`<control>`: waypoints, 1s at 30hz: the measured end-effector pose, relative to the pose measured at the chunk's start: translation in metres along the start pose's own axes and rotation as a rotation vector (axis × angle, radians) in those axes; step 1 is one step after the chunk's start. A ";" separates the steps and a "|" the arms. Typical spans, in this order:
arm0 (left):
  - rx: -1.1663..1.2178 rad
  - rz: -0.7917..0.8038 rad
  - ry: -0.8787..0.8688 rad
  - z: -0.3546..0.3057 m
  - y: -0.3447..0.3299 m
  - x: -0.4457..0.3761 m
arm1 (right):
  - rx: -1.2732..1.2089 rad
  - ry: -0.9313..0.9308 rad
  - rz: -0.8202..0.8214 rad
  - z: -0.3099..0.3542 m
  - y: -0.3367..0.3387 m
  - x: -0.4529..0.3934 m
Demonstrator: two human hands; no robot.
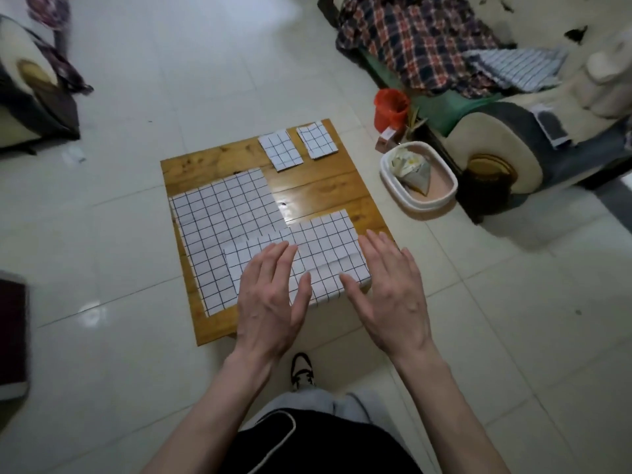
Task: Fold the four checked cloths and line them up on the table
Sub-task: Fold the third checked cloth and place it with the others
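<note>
Both hands, left hand (270, 299) and right hand (390, 292), are lying flat, fingers straight, on a half-folded cloth (321, 248) on the bench (318, 189)

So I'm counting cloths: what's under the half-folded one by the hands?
Its left end overlaps the big flat cloth; the rest of the half-folded cloth covers the table. Anything else beneath is hidden.

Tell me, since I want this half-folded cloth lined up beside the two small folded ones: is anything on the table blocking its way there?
Nothing visible blocks it. Bare table lies between the half-folded cloth under both hands and the two folded cloths at the far edge. The unfolded cloth lies left, partly under it.
</note>
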State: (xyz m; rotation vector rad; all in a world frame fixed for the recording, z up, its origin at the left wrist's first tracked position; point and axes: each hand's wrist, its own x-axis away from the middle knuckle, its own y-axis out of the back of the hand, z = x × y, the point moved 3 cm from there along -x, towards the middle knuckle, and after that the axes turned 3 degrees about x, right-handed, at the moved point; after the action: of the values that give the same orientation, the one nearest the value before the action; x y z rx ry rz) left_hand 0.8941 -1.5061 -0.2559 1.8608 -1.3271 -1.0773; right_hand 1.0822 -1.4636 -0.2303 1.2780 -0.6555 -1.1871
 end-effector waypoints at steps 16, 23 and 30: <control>-0.061 -0.081 0.317 0.028 -0.066 -0.033 | -0.125 0.223 0.223 -0.038 -0.075 -0.085; -0.068 -0.101 0.479 0.035 -0.125 -0.038 | -0.094 0.344 0.363 -0.078 -0.133 -0.110; -0.082 -0.068 0.533 0.071 -0.203 -0.019 | -0.065 0.424 0.457 -0.101 -0.226 -0.116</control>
State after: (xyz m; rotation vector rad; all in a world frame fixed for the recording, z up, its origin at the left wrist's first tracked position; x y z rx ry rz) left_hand 0.9218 -1.4248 -0.4542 1.9583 -0.9015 -0.5891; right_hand 1.0685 -1.2909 -0.4414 1.1931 -0.5481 -0.5373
